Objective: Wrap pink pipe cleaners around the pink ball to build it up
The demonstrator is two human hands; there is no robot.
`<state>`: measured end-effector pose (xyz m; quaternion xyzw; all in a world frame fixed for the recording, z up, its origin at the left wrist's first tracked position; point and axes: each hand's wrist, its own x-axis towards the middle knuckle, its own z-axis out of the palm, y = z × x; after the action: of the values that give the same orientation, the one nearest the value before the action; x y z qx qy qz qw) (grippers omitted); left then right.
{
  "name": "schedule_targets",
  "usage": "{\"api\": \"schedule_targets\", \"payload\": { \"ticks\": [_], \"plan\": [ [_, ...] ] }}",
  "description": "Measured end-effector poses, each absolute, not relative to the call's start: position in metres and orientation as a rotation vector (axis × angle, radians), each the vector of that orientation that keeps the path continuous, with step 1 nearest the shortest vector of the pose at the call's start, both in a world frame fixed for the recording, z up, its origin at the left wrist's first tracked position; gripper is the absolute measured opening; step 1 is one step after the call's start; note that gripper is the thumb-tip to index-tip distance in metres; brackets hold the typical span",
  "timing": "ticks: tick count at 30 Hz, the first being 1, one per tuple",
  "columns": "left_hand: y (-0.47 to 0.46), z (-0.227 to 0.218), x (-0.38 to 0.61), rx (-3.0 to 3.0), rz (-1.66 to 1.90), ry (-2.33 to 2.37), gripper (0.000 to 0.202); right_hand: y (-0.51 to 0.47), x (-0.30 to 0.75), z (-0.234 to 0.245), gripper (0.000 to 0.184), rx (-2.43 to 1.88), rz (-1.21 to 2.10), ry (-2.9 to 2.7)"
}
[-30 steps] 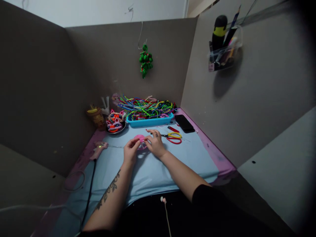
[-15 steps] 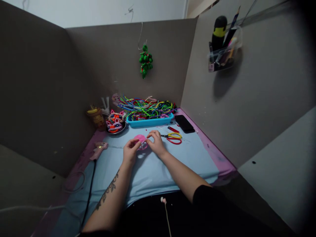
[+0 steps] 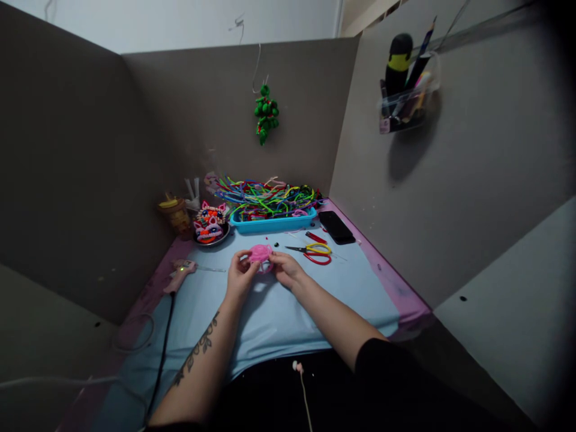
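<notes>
A small round pink fuzzy craft piece (image 3: 260,255) sits just above the light blue mat (image 3: 288,312), held between both hands. My left hand (image 3: 240,276) pinches its left side with curled fingers. My right hand (image 3: 285,270) grips its right side, fingers closed round it. Scissors with yellow and red handles (image 3: 315,251) lie on the mat a little right of my right hand. A tiny dark bead (image 3: 276,245) lies just behind the piece.
A blue tray (image 3: 272,223) piled with coloured pipe cleaners stands at the back, a black phone (image 3: 336,227) to its right. A colourful figure on a dark plate (image 3: 209,223) and a glue gun (image 3: 180,273) with its cord lie left. Grey partition walls enclose the desk.
Both hands have drawn the pink piece slightly nearer to me. My right hand's fingers, earlier spread over it, are now curled round its side.
</notes>
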<state>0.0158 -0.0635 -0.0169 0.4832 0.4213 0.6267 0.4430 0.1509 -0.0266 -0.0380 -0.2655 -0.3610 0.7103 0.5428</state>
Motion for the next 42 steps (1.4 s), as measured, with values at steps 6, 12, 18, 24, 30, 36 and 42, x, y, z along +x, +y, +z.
{"api": "schedule_targets", "payload": {
  "ticks": [6,12,18,24,30,36,42],
  "plan": [
    [-0.063,-0.021,0.017,1.247,1.537,1.082,0.073,-0.026,0.148,-0.043,0.019,-0.563,1.768,-0.76],
    [-0.065,-0.02,0.017,1.251,1.539,1.116,0.064,-0.027,0.144,-0.045,0.016,-0.551,1.797,-0.741],
    [-0.065,-0.021,0.014,1.312,1.561,1.166,0.06,-0.027,0.143,-0.044,0.011,-0.571,1.782,-0.717],
    [-0.066,-0.019,0.016,1.355,1.573,1.162,0.055,-0.03,0.142,-0.04,0.018,-0.575,1.757,-0.761],
    [-0.067,-0.018,0.015,1.352,1.575,1.193,0.06,-0.03,0.142,-0.041,0.019,-0.609,1.68,-0.781],
    [-0.058,-0.024,0.011,1.305,1.597,1.108,0.064,-0.025,0.148,-0.043,0.011,-0.691,1.549,-0.814],
    [-0.055,-0.028,0.006,1.353,1.753,1.292,0.048,-0.02,0.148,-0.046,0.021,-0.735,1.447,-0.788]
  ]
}}
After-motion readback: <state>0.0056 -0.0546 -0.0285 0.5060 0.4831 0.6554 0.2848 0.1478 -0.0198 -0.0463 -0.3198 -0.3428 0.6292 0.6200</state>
